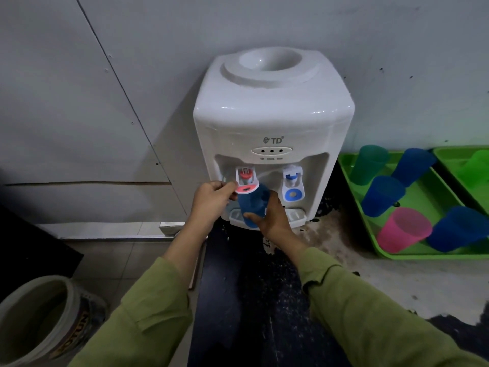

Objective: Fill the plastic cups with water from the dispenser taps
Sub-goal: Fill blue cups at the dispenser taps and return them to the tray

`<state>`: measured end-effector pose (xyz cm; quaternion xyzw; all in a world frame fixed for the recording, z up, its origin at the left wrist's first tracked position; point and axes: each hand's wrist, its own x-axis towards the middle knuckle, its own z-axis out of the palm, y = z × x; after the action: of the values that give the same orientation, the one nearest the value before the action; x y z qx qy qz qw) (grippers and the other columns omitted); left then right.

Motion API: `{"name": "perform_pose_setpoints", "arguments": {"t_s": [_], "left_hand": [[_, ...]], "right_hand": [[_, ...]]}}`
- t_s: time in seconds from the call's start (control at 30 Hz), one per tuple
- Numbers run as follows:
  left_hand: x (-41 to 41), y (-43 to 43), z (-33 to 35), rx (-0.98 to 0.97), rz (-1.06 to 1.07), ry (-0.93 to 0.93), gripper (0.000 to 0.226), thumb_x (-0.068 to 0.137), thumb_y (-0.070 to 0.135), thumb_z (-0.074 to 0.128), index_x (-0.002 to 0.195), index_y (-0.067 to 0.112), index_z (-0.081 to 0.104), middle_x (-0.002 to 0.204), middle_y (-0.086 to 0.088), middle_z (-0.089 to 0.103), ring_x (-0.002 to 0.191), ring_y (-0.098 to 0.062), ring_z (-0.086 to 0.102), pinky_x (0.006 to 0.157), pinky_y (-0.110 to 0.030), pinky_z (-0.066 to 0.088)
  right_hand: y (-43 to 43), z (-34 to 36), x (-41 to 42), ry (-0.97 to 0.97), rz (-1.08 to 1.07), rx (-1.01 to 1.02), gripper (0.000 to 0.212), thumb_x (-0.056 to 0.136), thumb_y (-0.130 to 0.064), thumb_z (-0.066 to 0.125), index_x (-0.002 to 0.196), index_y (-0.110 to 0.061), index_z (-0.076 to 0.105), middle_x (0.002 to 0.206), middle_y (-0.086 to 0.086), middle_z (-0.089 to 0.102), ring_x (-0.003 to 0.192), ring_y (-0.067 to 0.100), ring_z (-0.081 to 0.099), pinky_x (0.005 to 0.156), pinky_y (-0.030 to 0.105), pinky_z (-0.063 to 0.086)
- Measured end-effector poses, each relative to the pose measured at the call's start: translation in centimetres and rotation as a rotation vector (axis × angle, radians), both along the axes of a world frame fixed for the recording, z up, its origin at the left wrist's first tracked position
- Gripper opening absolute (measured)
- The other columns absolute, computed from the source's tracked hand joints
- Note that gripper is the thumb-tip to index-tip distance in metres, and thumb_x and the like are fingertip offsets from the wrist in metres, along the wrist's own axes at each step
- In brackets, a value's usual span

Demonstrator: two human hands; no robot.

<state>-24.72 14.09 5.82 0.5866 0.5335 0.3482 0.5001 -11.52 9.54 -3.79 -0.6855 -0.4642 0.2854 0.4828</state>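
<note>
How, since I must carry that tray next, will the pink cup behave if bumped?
The pink cup looks thin and translucent, so probably light and slightly squeezable. Its base seems narrower than its mouth, so it may tip or slide on the smooth green tray. Contents unclear.

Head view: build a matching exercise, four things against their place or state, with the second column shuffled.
Column 1
1. red tap
2. blue tap
3. pink cup
4. white bucket

Column 2
a. in the green tray
b. left hand pinches its lever, right hand holds a blue cup to it
c. untouched on the dispenser
d. lower left corner of the view

Pairs: 1-b, 2-c, 3-a, 4-d
</note>
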Motion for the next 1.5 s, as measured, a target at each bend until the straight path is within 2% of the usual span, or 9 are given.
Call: {"name": "perform_pose_setpoints", "arguments": {"t_s": [0.17, 0.27, 0.43, 0.7, 0.87, 1.1, 1.27, 1.37, 1.5], "left_hand": [[-0.3, 0.1, -0.8, 0.009, -0.043, 0.034, 0.025, 0.085, 0.02, 0.062, 0.06, 0.016, 0.065, 0.042, 0.014, 0.059, 0.038, 0.005, 0.046, 0.043, -0.007, 0.036], [-0.3, 0.3, -1.4, 0.013, -0.033, 0.076, 0.026, 0.085, 0.021, 0.063, 0.059, 0.014, 0.065, 0.043, 0.01, 0.058, 0.04, 0.002, 0.045, 0.049, -0.02, 0.037], [-0.1, 0.5, -2.7, 0.056, -0.054, 0.2, 0.032, 0.086, 0.025, 0.061, 0.075, -0.005, 0.066, 0.077, -0.026, 0.065, 0.063, -0.021, 0.052, 0.063, -0.031, 0.042], [1.0, 1.3, -3.9, 0.175, -0.059, 0.358, 0.025, 0.089, 0.026, 0.056, 0.08, 0.006, 0.067, 0.082, -0.015, 0.068, 0.076, -0.028, 0.06, 0.068, -0.032, 0.043], [1.1, 0.9, -4.1, 0.228, -0.05, 0.323, 0.024, 0.087, 0.021, 0.057, 0.076, 0.003, 0.068, 0.08, -0.016, 0.068, 0.076, -0.029, 0.061, 0.066, -0.033, 0.043], [1.3, 0.0, -4.1, 0.144, -0.031, 0.249, 0.022, 0.085, 0.029, 0.061, 0.08, 0.008, 0.063, 0.079, -0.008, 0.065, 0.076, -0.022, 0.058, 0.065, -0.027, 0.037], [1.7, -2.3, -5.6, 0.108, 0.084, 0.142, 0.023, 0.089, 0.036, 0.056, 0.098, 0.015, 0.057, 0.09, -0.002, 0.062, 0.08, -0.016, 0.055, 0.069, -0.025, 0.035], [2.2, -3.8, -7.2, 0.101, 0.102, 0.118, 0.02, 0.092, 0.036, 0.051, 0.092, 0.017, 0.055, 0.092, -0.008, 0.065, 0.083, -0.023, 0.059, 0.072, -0.028, 0.038], [4.0, -6.1, -8.9, 0.072, 0.067, 0.11, 0.023, 0.094, 0.035, 0.047, 0.088, 0.014, 0.055, 0.09, -0.012, 0.066, 0.082, -0.034, 0.062, 0.077, -0.04, 0.048]], "right_hand": [[-0.1, -0.2, -0.1, 0.012, 0.011, 0.011, 0.074, 0.072, -0.022, 0.077, 0.132, -0.009, 0.034, 0.134, 0.009, 0.048, 0.122, 0.021, 0.046, 0.094, 0.023, 0.036], [-0.1, -0.2, -0.1, 0.036, 0.003, 0.011, 0.073, 0.072, -0.02, 0.077, 0.132, -0.01, 0.035, 0.132, 0.008, 0.049, 0.117, 0.014, 0.046, 0.092, 0.022, 0.037], [-0.1, 0.0, -0.3, 0.082, -0.031, -0.019, 0.074, 0.071, -0.015, 0.078, 0.132, -0.014, 0.035, 0.128, 0.0, 0.051, 0.11, 0.007, 0.047, 0.081, 0.01, 0.038], [-0.6, 1.0, -0.8, 0.098, -0.091, 0.019, 0.07, 0.065, -0.013, 0.08, 0.125, -0.011, 0.044, 0.12, 0.005, 0.059, 0.107, 0.017, 0.056, 0.083, 0.022, 0.042], [-1.5, 1.2, -1.0, 0.049, -0.075, -0.01, 0.071, 0.065, -0.017, 0.081, 0.126, -0.012, 0.044, 0.119, 0.004, 0.056, 0.102, 0.01, 0.052, 0.08, 0.018, 0.04], [-3.2, 0.7, -1.1, 0.014, -0.1, -0.077, 0.07, 0.06, -0.021, 0.082, 0.119, -0.013, 0.046, 0.114, 0.003, 0.057, 0.104, 0.019, 0.057, 0.078, 0.024, 0.045], [-5.5, -0.2, -0.3, 0.028, -0.093, -0.127, 0.07, 0.06, -0.024, 0.083, 0.118, -0.015, 0.044, 0.114, 0.0, 0.054, 0.105, 0.019, 0.056, 0.085, 0.031, 0.051], [-7.6, -0.3, 1.1, 0.003, -0.097, -0.107, 0.065, 0.061, -0.023, 0.083, 0.114, -0.016, 0.045, 0.102, -0.007, 0.051, 0.094, 0.013, 0.053, 0.066, 0.011, 0.044], [-10.3, 0.4, 4.0, -0.019, -0.122, -0.091, 0.064, 0.062, -0.027, 0.083, 0.115, -0.021, 0.046, 0.102, -0.01, 0.047, 0.094, 0.007, 0.048, 0.068, 0.011, 0.04]]}}
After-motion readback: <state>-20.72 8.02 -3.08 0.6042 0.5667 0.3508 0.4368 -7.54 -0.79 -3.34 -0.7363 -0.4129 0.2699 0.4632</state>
